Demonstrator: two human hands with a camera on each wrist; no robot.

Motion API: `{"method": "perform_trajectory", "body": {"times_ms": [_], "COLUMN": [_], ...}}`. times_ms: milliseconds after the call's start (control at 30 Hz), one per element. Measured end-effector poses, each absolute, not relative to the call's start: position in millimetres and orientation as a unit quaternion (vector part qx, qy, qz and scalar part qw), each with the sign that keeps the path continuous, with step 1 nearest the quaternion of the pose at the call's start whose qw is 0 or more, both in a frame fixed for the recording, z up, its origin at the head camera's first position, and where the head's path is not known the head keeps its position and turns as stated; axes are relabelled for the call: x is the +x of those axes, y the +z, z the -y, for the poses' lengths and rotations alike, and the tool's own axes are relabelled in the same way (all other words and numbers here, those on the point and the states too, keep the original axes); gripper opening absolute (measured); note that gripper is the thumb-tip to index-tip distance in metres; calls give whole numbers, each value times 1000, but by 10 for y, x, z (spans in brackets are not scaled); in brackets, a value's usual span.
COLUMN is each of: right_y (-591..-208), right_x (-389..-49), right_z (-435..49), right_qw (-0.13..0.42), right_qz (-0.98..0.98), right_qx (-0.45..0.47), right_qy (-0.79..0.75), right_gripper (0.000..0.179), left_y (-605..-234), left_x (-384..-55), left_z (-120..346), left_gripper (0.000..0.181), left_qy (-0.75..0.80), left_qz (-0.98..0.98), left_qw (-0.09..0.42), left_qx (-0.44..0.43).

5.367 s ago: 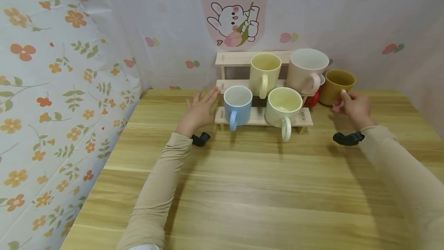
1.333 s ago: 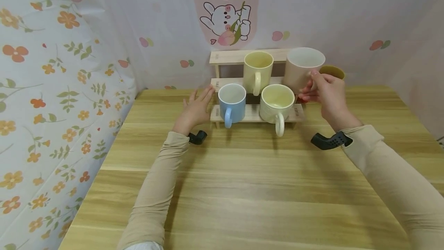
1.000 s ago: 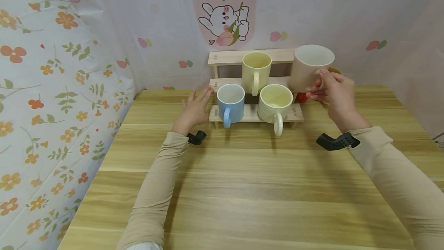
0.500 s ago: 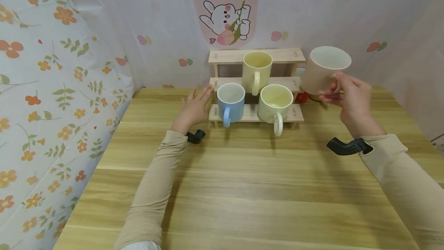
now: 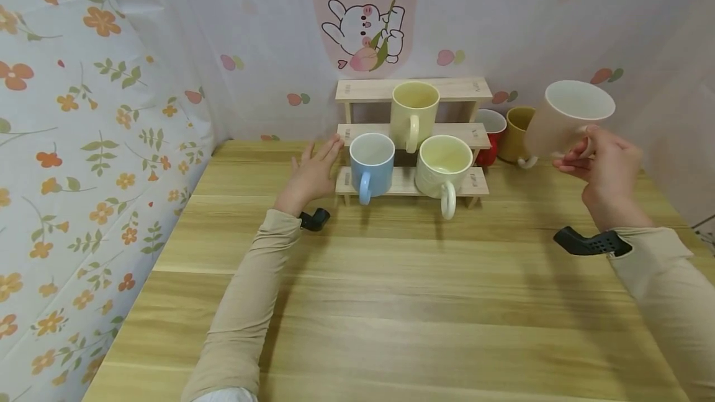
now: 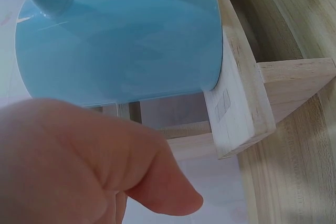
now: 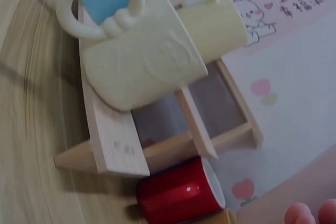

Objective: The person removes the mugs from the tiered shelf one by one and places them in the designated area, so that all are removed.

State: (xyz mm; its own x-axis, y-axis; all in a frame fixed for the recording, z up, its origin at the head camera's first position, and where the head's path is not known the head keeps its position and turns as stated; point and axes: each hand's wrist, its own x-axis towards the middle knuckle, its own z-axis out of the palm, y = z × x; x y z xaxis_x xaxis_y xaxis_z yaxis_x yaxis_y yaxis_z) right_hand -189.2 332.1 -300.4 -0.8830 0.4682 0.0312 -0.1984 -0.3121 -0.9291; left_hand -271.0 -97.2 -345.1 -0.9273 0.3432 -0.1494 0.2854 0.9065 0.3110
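My right hand pinches the handle of a pale pink mug and holds it in the air, slightly tilted, right of the wooden tiered rack. In the right wrist view only fingertips and part of the pink mug show. At the rack's left end, my left hand has its fingers stretched out to the middle tier, beside a light blue mug on the lowest tier. A cream mug shares that tier. On the middle tier stands a yellow mug.
Right of the rack, a red mug with a white inside and a mustard mug stand on the wooden table. A printed cloth hangs close behind the rack.
My right hand has gone from the mustard mug to the pink mug, taken its handle, and carried it rightward off the rack. The red and mustard mugs show again. My left hand has stayed put.
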Motion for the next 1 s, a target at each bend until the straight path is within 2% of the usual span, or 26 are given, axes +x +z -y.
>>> {"method": "perform_trajectory", "body": {"times_ms": [467,1000], "right_y": [-3199,-3588], "right_x": [-1855,-2057], "right_z": [-3661,-3900], "right_qw": [223,200], "right_qz": [511,492], "right_qx": [-234,-273], "right_qy": [796,802], "right_gripper": [32,34], "left_y": [-3436,-3461], "left_x": [-2707,-2704], "left_z": [970,983], "left_gripper": [91,90], "left_qy": [151,155], "left_qz": [-969,-969], "left_qw": [105,103], "left_qx": [162,162]}}
